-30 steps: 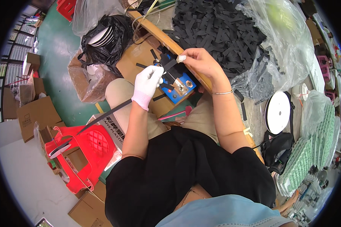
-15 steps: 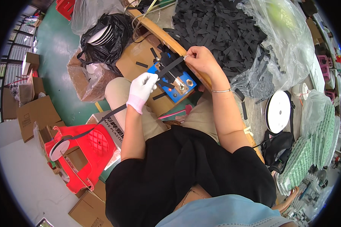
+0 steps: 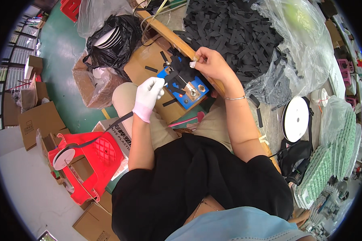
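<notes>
My left hand (image 3: 147, 95), in a white glove with a pink cuff, is closed on a black fabric strap. Behind the hand the strap (image 3: 120, 119) runs down to a white reel (image 3: 63, 159) beside a red plastic stool; its free end lies over a small blue device (image 3: 192, 95) with metal fittings. Above the device is my bare right hand (image 3: 213, 64), a white wrap on the thumb tip. Thumb and forefinger look slightly apart, with no strap visible between them. Short black strap pieces (image 3: 181, 72) are bunched on the device, under and between my hands.
A large heap of cut black strips (image 3: 229, 36) lies on clear plastic beyond the wooden table edge (image 3: 171, 32). The red stool (image 3: 104, 150) stands at my left. A black bag (image 3: 120, 40) holds white reels; another white reel (image 3: 297, 119) is at right.
The strap length that was stretched between my hands is no longer there. My right hand has let it go and shifted slightly left; my left hand has drawn back a little.
</notes>
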`<action>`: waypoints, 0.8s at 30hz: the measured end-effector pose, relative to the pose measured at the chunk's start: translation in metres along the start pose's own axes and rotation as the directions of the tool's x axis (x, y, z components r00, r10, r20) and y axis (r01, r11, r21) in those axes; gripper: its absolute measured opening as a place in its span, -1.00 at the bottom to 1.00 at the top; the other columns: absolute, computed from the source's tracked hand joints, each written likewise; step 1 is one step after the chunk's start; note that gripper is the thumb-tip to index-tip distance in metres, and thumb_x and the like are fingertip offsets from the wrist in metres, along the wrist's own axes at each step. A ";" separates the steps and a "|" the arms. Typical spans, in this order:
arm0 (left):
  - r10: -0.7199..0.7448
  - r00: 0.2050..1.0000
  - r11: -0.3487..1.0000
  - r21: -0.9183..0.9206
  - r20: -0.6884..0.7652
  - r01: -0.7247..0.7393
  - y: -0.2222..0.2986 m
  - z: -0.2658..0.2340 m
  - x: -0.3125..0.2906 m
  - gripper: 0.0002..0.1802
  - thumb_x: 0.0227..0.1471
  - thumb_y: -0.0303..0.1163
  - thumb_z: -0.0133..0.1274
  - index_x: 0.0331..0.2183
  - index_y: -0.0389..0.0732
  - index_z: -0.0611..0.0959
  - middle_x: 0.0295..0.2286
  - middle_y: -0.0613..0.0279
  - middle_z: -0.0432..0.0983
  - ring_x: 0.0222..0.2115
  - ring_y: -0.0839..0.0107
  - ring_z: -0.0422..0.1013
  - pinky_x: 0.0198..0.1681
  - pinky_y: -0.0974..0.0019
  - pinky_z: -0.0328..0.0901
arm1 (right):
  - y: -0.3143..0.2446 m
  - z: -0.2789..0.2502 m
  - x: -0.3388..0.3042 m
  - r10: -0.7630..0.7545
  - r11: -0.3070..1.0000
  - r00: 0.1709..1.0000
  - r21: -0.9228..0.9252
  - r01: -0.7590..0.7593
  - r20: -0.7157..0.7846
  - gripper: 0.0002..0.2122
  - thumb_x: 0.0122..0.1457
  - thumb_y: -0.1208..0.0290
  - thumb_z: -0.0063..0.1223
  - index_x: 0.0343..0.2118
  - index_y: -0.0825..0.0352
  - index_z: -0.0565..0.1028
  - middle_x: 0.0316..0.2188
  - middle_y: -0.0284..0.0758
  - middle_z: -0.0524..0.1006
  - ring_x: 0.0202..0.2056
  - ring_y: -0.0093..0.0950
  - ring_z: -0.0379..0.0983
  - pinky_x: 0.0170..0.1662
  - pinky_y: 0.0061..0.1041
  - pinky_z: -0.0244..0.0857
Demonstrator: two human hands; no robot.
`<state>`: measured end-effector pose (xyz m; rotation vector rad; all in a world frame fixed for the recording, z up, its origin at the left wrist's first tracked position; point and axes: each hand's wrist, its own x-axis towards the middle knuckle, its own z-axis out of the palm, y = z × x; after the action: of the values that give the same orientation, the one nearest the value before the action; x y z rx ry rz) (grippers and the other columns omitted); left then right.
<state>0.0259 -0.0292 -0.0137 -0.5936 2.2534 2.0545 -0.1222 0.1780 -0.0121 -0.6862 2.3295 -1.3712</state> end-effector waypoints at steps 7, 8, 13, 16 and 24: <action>0.051 0.999 0.997 -0.062 -0.003 -0.051 0.019 0.025 0.012 -0.79 0.05 -0.29 0.02 -0.47 -0.24 0.57 -0.67 0.41 0.38 -0.65 0.69 0.23 -0.57 0.58 0.13 | -0.013 0.000 -0.006 -0.024 0.852 0.980 0.517 -0.085 0.200 -0.86 0.06 0.43 0.12 -0.42 0.41 0.49 -0.52 -0.53 0.44 -0.46 -0.77 0.27 -0.37 -0.77 0.17; 0.053 0.999 0.997 -0.056 -0.001 -0.053 0.019 0.028 0.014 -0.79 0.05 -0.29 0.02 -0.47 -0.24 0.57 -0.66 0.41 0.38 -0.65 0.69 0.23 -0.57 0.58 0.13 | -0.012 -0.001 -0.006 -0.029 0.860 0.980 0.505 -0.076 0.197 -0.87 0.05 0.44 0.12 -0.42 0.41 0.49 -0.52 -0.53 0.44 -0.46 -0.77 0.27 -0.37 -0.76 0.17; 0.043 0.998 0.999 -0.014 0.035 -0.042 0.015 0.030 0.016 -0.78 0.05 -0.28 0.02 -0.46 -0.24 0.58 -0.66 0.41 0.38 -0.64 0.68 0.24 -0.57 0.58 0.14 | 0.000 0.002 -0.001 -0.079 0.893 0.982 0.449 -0.006 0.170 -0.91 0.03 0.50 0.07 -0.46 0.41 0.49 -0.55 -0.52 0.42 -0.49 -0.75 0.27 -0.40 -0.73 0.18; 0.011 0.999 0.998 0.055 0.049 -0.014 0.011 0.023 0.012 -0.77 0.05 -0.27 0.01 -0.46 -0.24 0.58 -0.66 0.41 0.39 -0.64 0.68 0.24 -0.56 0.57 0.14 | 0.001 -0.003 0.000 0.050 0.978 0.998 0.201 -0.059 0.050 -0.91 -0.03 0.50 0.06 -0.51 0.42 0.49 -0.62 -0.50 0.42 -0.54 -0.72 0.28 -0.46 -0.68 0.19; -0.068 0.997 0.983 0.174 0.026 0.063 -0.011 -0.001 0.006 -0.73 0.03 -0.22 0.01 -0.49 -0.25 0.58 -0.69 0.41 0.38 -0.65 0.67 0.23 -0.56 0.54 0.14 | -0.003 -0.001 0.000 0.101 0.987 0.990 -0.118 -0.112 -0.097 -0.85 -0.13 0.41 0.09 -0.56 0.41 0.49 -0.71 -0.37 0.42 -0.62 -0.59 0.32 -0.48 -0.56 0.23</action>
<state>0.0237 -0.0320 -0.0260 -0.6093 2.3295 1.8009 -0.1227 0.1776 -0.0091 -0.5351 2.5005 -1.2452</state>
